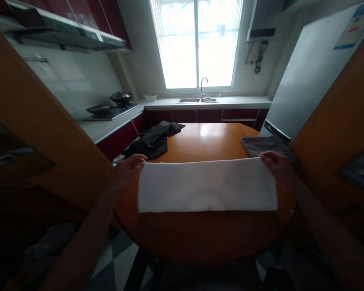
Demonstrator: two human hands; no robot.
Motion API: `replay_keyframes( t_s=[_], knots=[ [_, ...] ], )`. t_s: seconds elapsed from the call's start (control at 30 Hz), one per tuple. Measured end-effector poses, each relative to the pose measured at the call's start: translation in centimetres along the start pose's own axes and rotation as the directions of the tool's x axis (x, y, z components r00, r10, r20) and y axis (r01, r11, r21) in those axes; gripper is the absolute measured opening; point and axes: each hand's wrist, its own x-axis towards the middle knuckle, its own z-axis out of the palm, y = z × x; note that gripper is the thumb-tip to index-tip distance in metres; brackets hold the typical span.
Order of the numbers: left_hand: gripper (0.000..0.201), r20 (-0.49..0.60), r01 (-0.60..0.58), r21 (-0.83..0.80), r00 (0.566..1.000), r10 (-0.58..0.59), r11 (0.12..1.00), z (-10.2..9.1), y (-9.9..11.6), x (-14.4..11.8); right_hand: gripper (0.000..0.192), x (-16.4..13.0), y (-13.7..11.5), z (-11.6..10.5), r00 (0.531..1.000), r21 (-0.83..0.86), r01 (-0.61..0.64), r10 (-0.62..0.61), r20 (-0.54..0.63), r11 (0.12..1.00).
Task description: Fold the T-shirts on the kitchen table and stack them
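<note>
Left hand (130,166) and right hand (276,163) each pinch a far corner of the white towel (206,186), stretched flat between them on the round table (200,234). Folding underway; judged next: bring corners evenly to the near edge.

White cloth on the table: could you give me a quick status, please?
Left hand, right hand pinch white cloth's far corners. Flat on table. Dark garment clear.

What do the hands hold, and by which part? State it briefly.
Both hold the white cloth spread over the round table: left hand at its far left corner, right hand at its far right corner.
</note>
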Motion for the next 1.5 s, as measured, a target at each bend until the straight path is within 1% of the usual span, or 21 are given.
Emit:
replay_keyframes(
  t_s=[0.07, 0.13, 0.23, 0.3, 0.4, 0.47, 0.57, 0.7, 0.8, 0.87, 0.9, 0.97, 1.0, 1.07, 1.13, 1.2, 1.23, 1.3, 1.37, 1.43, 1.5],
  knots=[
    [0.044, 0.05, 0.039, 0.017, 0.998, -0.039, 0.999, 2.0, -2.1, 2.3, 0.036, 2.1, 1.7, 2.8, 0.999, 0.006, -0.016, 0.016, 0.038, 1.0],
    [0.044, 0.08, 0.077, 0.039, 0.994, -0.08, 0.996, 4.2, -4.6, 3.8, 0.035, 3.3, 3.4, 5.6, 0.994, 0.016, -0.055, 0.053, 0.093, 0.998],
    [0.042, 0.091, 0.1, 0.099, 0.99, -0.109, 0.99, 6.9, -8.2, 4.8, 0.032, 3.8, 5.6, 8.9, 0.983, 0.032, -0.131, 0.126, 0.133, 0.991],
    [0.043, 0.088, 0.104, 0.129, 0.989, -0.116, 0.986, 7.7, -9.8, 4.8, 0.032, 3.7, 6.7, 10.0, 0.98, 0.037, -0.165, 0.159, 0.119, 0.986],
    [0.048, 0.122, 0.114, 0.126, 0.984, -0.129, 0.986, 7.4, -10.5, 4.7, 0.033, 3.8, 7.7, 10.1, 0.981, 0.043, -0.163, 0.157, 0.114, 0.986],
    [0.05, 0.136, 0.105, 0.118, 0.983, -0.121, 0.987, 6.9, -10.0, 5.0, 0.033, 4.2, 8.0, 9.6, 0.981, 0.043, -0.151, 0.145, 0.126, 0.988],
    [0.051, 0.108, 0.094, 0.13, 0.988, -0.108, 0.987, 6.6, -9.1, 6.0, 0.034, 5.2, 8.0, 9.2, 0.982, 0.002, -0.145, 0.143, 0.119, 0.989],
    [0.051, 0.105, 0.114, 0.177, 0.985, -0.134, 0.978, 7.6, -9.2, 7.1, 0.027, 5.8, 8.3, 10.0, 0.971, -0.173, -0.153, 0.181, 0.155, 0.973],
    [0.042, 0.107, 0.097, 0.292, 0.985, -0.133, 0.952, 8.4, -9.9, 7.1, 0.019, 5.5, 8.3, 10.5, 0.961, -0.255, -0.156, 0.206, 0.183, 0.954],
    [0.038, 0.064, 0.069, 0.375, 0.993, -0.1, 0.924, 9.0, -9.7, 7.0, 0.02, 5.1, 7.5, 10.8, 0.973, -0.313, -0.143, 0.192, 0.131, 0.939],
    [0.039, 0.038, 0.039, 0.415, 0.997, -0.06, 0.909, 9.5, -9.3, 6.9, 0.024, 4.8, 6.7, 11.0, 0.983, -0.355, -0.117, 0.159, 0.093, 0.928],
    [0.043, 0.038, -0.064, 0.474, 0.998, 0.052, 0.878, 11.4, -7.5, 6.5, 0.032, 4.0, 4.4, 12.1, 0.997, -0.415, -0.012, 0.045, 0.069, 0.91],
    [0.045, 0.075, -0.134, 0.494, 0.991, 0.112, 0.859, 12.8, -6.3, 6.2, 0.036, 3.5, 3.0, 13.0, 0.996, -0.426, 0.057, -0.02, 0.092, 0.903],
    [0.048, 0.21, -0.265, 0.482, 0.96, 0.183, 0.835, 16.6, -3.6, 5.4, 0.043, 2.2, -0.1, 15.5, 0.972, -0.374, 0.181, -0.106, 0.212, 0.909],
    [0.051, 0.33, -0.333, 0.498, 0.927, 0.18, 0.801, 20.9, -1.1, 4.2, 0.05, 0.6, -2.6, 18.4, 0.938, -0.366, 0.245, -0.124, 0.325, 0.898],
    [0.054, 0.397, -0.354, 0.546, 0.907, 0.138, 0.76, 24.6, 0.4, 3.0, 0.055, -0.9, -4.2, 21.0, 0.907, -0.403, 0.255, -0.073, 0.416, 0.879],
    [0.055, 0.412, -0.35, 0.573, 0.905, 0.108, 0.741, 26.0, 0.8, 2.4, 0.057, -1.5, -4.5, 22.0, 0.892, -0.422, 0.254, -0.042, 0.45, 0.87],
    [0.058, 0.429, -0.34, 0.616, 0.901, 0.059, 0.711, 27.6, 0.9, 1.6, 0.06, -2.3, -4.7, 23.2, 0.873, -0.442, 0.245, 0.002, 0.488, 0.863],
    [0.059, 0.437, -0.338, 0.638, 0.899, 0.036, 0.691, 27.8, 0.7, 1.3, 0.061, -2.5, -4.4, 23.4, 0.864, -0.433, 0.247, 0.005, 0.503, 0.867],
    [0.06, 0.442, -0.343, 0.649, 0.897, 0.031, 0.68, 27.5, 0.5, 1.5, 0.062, -2.4, -3.9, 22.9, 0.864, -0.428, 0.247, 0.002, 0.504, 0.869],
    [0.06, 0.447, -0.344, 0.655, 0.894, 0.022, 0.673, 27.1, 0.6, 1.7, 0.065, -2.1, -3.0, 21.6, 0.867, -0.448, 0.241, 0.016, 0.498, 0.861]
  ],
)
